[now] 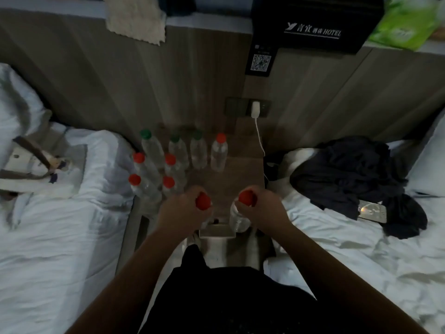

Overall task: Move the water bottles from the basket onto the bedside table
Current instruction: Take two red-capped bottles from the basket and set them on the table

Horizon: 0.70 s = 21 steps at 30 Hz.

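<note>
The wooden bedside table (240, 169) stands between two beds. Several clear water bottles stand upright on its left half, some with green caps (145, 134) along the back and some with red caps (170, 159) in front; one red-capped bottle (219, 153) stands furthest right in the back row. My left hand (180, 208) grips a red-capped bottle (203, 201) by its neck above the table's front edge. My right hand (258, 206) holds another red-capped bottle (238, 219) the same way. The basket is not visible.
White beds flank the table: the left bed (60, 237) carries a tote bag (36, 169), the right bed (361, 249) dark clothes (349, 174) and a phone (372, 210). A white charger (255, 109) hangs its cable down the wooden wall panel.
</note>
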Each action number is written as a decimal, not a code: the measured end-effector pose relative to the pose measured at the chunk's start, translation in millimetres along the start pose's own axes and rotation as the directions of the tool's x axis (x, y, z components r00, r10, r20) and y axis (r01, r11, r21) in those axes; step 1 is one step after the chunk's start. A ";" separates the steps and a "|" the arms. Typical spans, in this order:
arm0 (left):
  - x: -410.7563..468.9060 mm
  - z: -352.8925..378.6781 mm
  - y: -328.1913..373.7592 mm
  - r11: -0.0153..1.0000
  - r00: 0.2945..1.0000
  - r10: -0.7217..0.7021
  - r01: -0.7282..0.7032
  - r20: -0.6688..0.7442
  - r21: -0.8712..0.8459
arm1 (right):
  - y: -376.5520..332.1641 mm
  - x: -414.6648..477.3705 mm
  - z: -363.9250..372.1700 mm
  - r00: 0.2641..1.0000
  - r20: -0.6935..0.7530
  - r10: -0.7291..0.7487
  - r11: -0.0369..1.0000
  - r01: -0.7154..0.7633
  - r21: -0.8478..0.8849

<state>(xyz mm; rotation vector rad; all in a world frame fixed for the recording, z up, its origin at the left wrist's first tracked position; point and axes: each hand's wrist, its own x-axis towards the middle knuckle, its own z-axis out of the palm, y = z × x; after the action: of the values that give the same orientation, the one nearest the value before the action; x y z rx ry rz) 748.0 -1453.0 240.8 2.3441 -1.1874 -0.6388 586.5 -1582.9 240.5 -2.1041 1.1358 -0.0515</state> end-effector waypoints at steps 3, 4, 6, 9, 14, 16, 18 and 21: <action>40.9 -7.1 -6.0 0.995 0.997 0.036 -0.041 0.065 0.092 | -12.2 31.4 7.7 0.996 -0.040 0.082 0.996 -0.083 -0.024; 56.6 -12.8 -8.4 0.994 0.995 0.038 -0.047 0.089 0.103 | -17.0 45.3 9.7 0.993 -0.061 0.099 0.994 -0.101 -0.032; 88.8 -21.3 -16.0 0.983 0.990 0.061 -0.082 0.130 0.166 | -27.3 73.7 13.8 0.988 -0.089 0.129 0.991 -0.131 -0.023; 123.0 -28.5 -21.2 0.946 0.981 0.143 -0.175 0.130 0.273 | -41.6 106.1 23.2 0.983 -0.109 0.149 0.989 -0.147 0.023; 164.2 -43.2 -10.9 0.936 0.930 0.133 -0.231 0.342 0.265 | -53.0 149.3 37.1 0.971 -0.046 0.234 0.970 -0.231 0.070; 180.2 -42.6 -16.9 0.941 0.915 0.103 -0.217 0.391 0.261 | -53.9 163.4 44.8 0.959 -0.039 0.280 0.955 -0.274 0.111; 191.9 -39.5 -26.4 0.928 0.911 0.074 -0.212 0.406 0.308 | -56.1 173.7 52.0 0.949 -0.039 0.314 0.947 -0.309 0.092; 205.8 -30.3 -39.5 0.898 0.915 0.071 -0.232 0.397 0.374 | -57.1 184.8 61.1 0.926 -0.041 0.376 0.924 -0.371 0.092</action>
<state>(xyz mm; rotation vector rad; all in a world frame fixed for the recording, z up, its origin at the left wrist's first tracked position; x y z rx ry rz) 898.5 -1596.5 200.7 2.4951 -1.8218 -0.8787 761.3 -1664.3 177.4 -1.7916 1.5264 0.0212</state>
